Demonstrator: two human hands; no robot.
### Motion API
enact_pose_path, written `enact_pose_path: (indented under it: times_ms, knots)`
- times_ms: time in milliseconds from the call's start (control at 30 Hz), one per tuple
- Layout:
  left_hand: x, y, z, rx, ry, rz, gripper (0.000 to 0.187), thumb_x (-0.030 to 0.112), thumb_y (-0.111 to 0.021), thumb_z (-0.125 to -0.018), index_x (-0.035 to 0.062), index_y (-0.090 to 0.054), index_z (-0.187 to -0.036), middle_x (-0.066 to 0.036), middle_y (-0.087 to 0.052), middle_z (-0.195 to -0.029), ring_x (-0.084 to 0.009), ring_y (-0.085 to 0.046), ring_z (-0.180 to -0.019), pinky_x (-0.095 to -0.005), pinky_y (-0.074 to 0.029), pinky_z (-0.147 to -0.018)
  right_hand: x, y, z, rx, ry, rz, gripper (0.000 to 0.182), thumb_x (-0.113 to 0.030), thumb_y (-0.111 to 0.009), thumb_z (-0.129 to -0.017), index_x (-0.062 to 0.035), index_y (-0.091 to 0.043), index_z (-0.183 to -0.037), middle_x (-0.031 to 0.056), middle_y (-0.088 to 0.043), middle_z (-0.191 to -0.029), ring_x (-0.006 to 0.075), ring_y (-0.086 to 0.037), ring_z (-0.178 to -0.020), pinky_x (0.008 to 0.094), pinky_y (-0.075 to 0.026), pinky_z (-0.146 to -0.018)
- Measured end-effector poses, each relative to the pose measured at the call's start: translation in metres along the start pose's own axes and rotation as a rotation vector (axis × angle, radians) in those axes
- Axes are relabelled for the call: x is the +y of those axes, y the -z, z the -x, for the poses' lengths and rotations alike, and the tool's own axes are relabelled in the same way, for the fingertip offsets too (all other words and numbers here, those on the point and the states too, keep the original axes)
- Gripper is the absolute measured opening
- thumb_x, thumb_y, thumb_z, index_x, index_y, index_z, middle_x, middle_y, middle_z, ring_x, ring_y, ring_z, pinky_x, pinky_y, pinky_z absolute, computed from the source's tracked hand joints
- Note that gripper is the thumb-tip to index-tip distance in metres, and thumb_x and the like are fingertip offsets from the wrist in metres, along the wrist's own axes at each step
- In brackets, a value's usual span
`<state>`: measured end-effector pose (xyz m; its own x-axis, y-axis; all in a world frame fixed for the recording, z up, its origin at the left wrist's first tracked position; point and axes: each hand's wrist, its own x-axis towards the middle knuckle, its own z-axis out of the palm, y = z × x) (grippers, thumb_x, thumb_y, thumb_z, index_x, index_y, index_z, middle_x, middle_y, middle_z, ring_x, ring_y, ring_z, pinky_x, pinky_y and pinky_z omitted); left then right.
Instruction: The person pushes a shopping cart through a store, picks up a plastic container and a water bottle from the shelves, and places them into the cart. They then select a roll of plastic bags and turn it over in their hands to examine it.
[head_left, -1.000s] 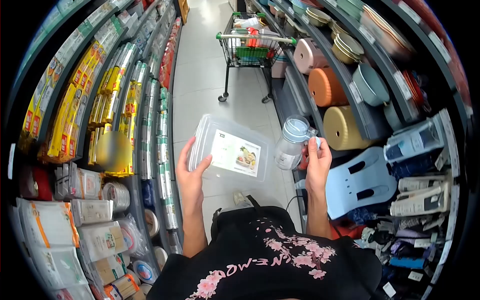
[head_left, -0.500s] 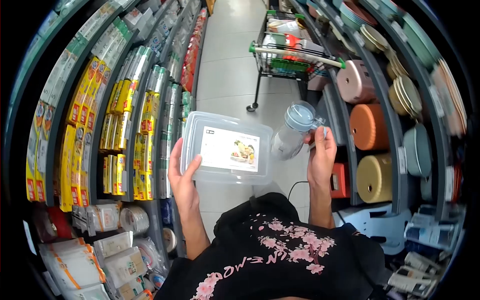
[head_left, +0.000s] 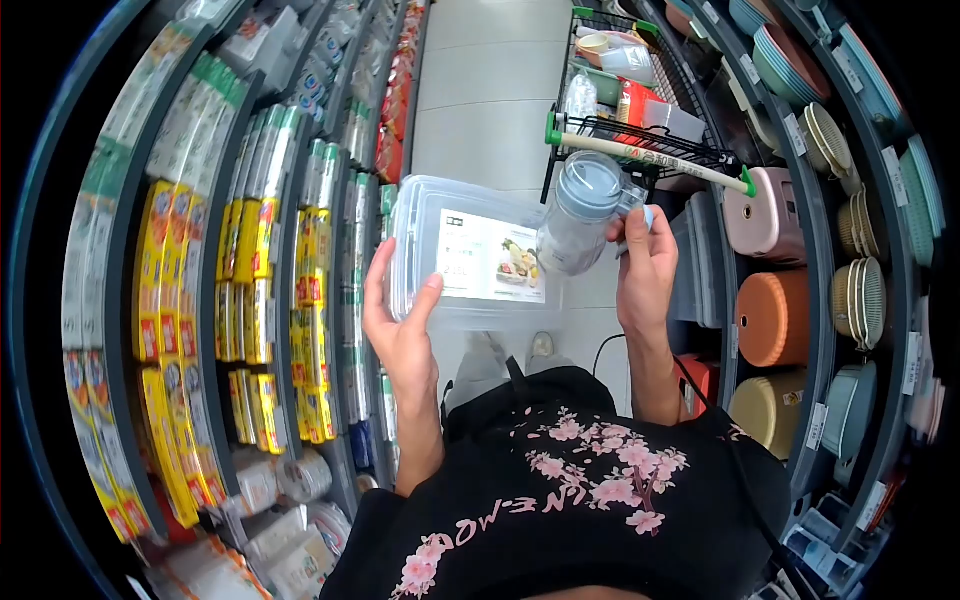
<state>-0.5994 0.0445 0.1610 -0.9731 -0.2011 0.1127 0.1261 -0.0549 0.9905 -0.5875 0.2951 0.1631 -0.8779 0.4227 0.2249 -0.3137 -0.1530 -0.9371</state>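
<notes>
My left hand [head_left: 402, 325] grips the left end of a clear plastic food container [head_left: 420, 240], thumb on the front and fingers behind. A white label with a food picture covers much of its face. In my right hand [head_left: 645, 265] is a clear pitcher [head_left: 572, 245] with a pale blue lid, held by its handle. The pitcher tilts slightly and overlaps the container's right end in this view. Beyond the pitcher stands a black wire shopping cart [head_left: 690, 140] with green corner pieces, its handle bar close to the lid.
Boxed rolls in yellow packaging [head_left: 165, 270] and other packages fill the left shelves. On the right shelves are round bins in pink [head_left: 765, 215], orange [head_left: 775, 320] and yellow, with baskets [head_left: 858, 300] and basins. Tiled floor [head_left: 470, 90] runs between them.
The cart is now nearer, and the shelves have shifted in view. Both hands still hold the container and pitcher, which now overlap. My shoes have come into view below.
</notes>
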Motion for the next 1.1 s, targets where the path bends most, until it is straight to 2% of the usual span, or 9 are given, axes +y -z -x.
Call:
enact_pose_path:
  times_ms: [100, 233, 367, 467, 667, 733, 800, 933, 1100]
  knots:
    - [-0.006, -0.010, -0.046, 0.045, 0.082, 0.180, 0.063, -0.001, -0.075, -0.082, -0.0003, -0.054, -0.141, -0.017, -0.052, -0.144, -0.0270, -0.050, -0.133, -0.0393, -0.037, -0.114, 0.015, -0.020, -0.034, 0.096, 0.017, -0.022, 0.024, -0.029, -0.060, -0.105, -0.0068, -0.058, -0.096, -0.0008, -0.059, -0.085, 0.0062, -0.051, -0.081, 0.0235, -0.039, -0.078]
    - [-0.027, -0.020, -0.138, -0.023, 0.033, 0.237, 0.066, -0.004, -0.074, -0.083, -0.0006, -0.050, -0.144, -0.015, -0.053, -0.143, -0.0237, -0.053, -0.129, -0.0361, -0.040, -0.111, 0.035, -0.060, -0.092, 0.150, 0.083, -0.015, 0.022, -0.027, -0.060, -0.105, -0.0064, -0.058, -0.097, -0.0006, -0.060, -0.087, 0.0069, -0.051, -0.082, 0.0230, -0.039, -0.078]
    - [-0.049, -0.026, -0.227, -0.164, -0.034, 0.154, 0.063, -0.002, -0.074, -0.083, 0.0010, -0.053, -0.142, -0.015, -0.052, -0.144, -0.0224, -0.050, -0.132, -0.0363, -0.037, -0.113, 0.052, -0.105, -0.140, 0.229, 0.167, 0.106, 0.021, -0.025, -0.062, -0.104, -0.0064, -0.058, -0.097, -0.0011, -0.060, -0.087, 0.0063, -0.051, -0.082, 0.0231, -0.040, -0.077]
    - [-0.042, -0.029, -0.280, -0.270, -0.208, -0.083, 0.058, 0.006, -0.078, -0.081, 0.0010, -0.058, -0.136, -0.016, -0.053, -0.144, -0.0277, -0.046, -0.136, -0.0404, -0.031, -0.117, 0.065, -0.142, -0.169, 0.282, 0.145, 0.180, 0.021, -0.026, -0.064, -0.103, -0.0067, -0.059, -0.096, -0.0021, -0.060, -0.085, 0.0049, -0.051, -0.081, 0.0225, -0.040, -0.077]
    - [-0.047, -0.043, -0.362, -0.407, -0.278, -0.271, 0.055, 0.009, -0.079, -0.080, 0.0082, -0.063, -0.133, -0.017, -0.050, -0.146, -0.0319, -0.045, -0.135, -0.0431, -0.032, -0.114, 0.098, -0.191, -0.213, 0.365, 0.090, 0.288, 0.020, -0.024, -0.061, -0.105, -0.0065, -0.058, -0.096, -0.0020, -0.061, -0.086, 0.0048, -0.051, -0.081, 0.0225, -0.040, -0.076]
    - [-0.052, -0.058, -0.383, -0.456, -0.281, -0.246, 0.056, 0.011, -0.079, -0.079, 0.0116, -0.064, -0.133, -0.015, -0.050, -0.147, -0.0331, -0.044, -0.133, -0.0447, -0.033, -0.112, 0.105, -0.196, -0.228, 0.420, 0.085, 0.300, 0.020, -0.024, -0.061, -0.104, -0.0059, -0.059, -0.096, -0.0021, -0.061, -0.086, 0.0044, -0.051, -0.080, 0.0223, -0.040, -0.075]
    - [-0.058, -0.077, -0.399, -0.436, -0.298, -0.212, 0.055, 0.010, -0.078, -0.080, 0.0110, -0.064, -0.133, -0.016, -0.049, -0.146, -0.0340, -0.045, -0.132, -0.0449, -0.034, -0.111, 0.110, -0.194, -0.247, 0.459, 0.080, 0.275, 0.021, -0.024, -0.066, -0.102, -0.0041, -0.060, -0.098, -0.0062, -0.057, -0.082, -0.0007, -0.046, -0.074, 0.0172, -0.037, -0.064]
    - [-0.063, -0.128, -0.435, -0.558, -0.323, -0.170, 0.056, 0.007, -0.078, -0.081, 0.0070, -0.061, -0.135, -0.017, -0.046, -0.149, -0.0302, -0.046, -0.136, -0.0425, -0.034, -0.114, 0.115, -0.172, -0.285, 0.574, 0.116, 0.265, 0.021, -0.024, -0.067, -0.102, -0.0037, -0.060, -0.098, -0.0069, -0.056, -0.081, -0.0009, -0.046, -0.074, 0.0173, -0.036, -0.063]
    - [-0.069, -0.223, -0.470, -0.724, -0.420, -0.174, 0.055, 0.009, -0.078, -0.082, 0.0082, -0.062, -0.134, -0.017, -0.046, -0.149, -0.0306, -0.045, -0.137, -0.0424, -0.034, -0.113, 0.124, -0.124, -0.347, 0.754, 0.197, 0.265, 0.022, -0.024, -0.067, -0.101, -0.0031, -0.060, -0.096, -0.0068, -0.056, -0.081, -0.0004, -0.044, -0.072, 0.0178, -0.036, -0.062]
